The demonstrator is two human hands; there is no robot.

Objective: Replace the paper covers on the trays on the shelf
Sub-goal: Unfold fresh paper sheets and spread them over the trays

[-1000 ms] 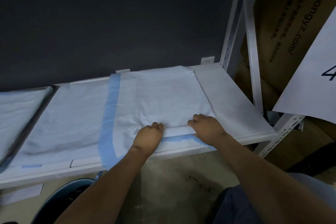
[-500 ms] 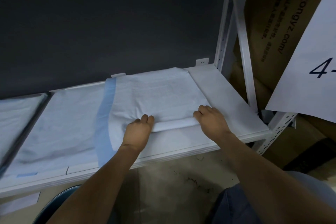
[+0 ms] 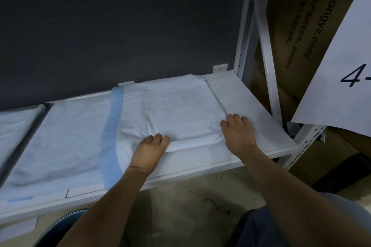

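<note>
Since a second ago both hands have slid away from the front lip and deeper onto the shelf [image 3: 220, 163], taking the folded front edge of the paper cover [image 3: 170, 110] with them, so a bare white strip of shelf now shows between the fold and the lip. The left hand [image 3: 149, 150] sits at the left end of that fold, knuckles up and fingers curled tight into the bunched paper, its grip closed on the doubled edge. The right hand [image 3: 239, 132] lies on the cover's right front corner with fingers bent downward. Whether its grip pinches the paper or only presses it cannot be told, as the fingertips are hidden. The cover is white with a pale blue border along its left side and lies on the right half of the shelf, reaching back to the dark wall. Left of it a second sheet [image 3: 60, 142] lies flat, and beyond that the dark rim of a tray [image 3: 40, 118] runs off the picture's edge. To the right stand the rack's white upright [image 3: 244, 32], a cardboard box [image 3: 291, 26] and a printed sheet [image 3: 341, 66] marked "4-".
</note>
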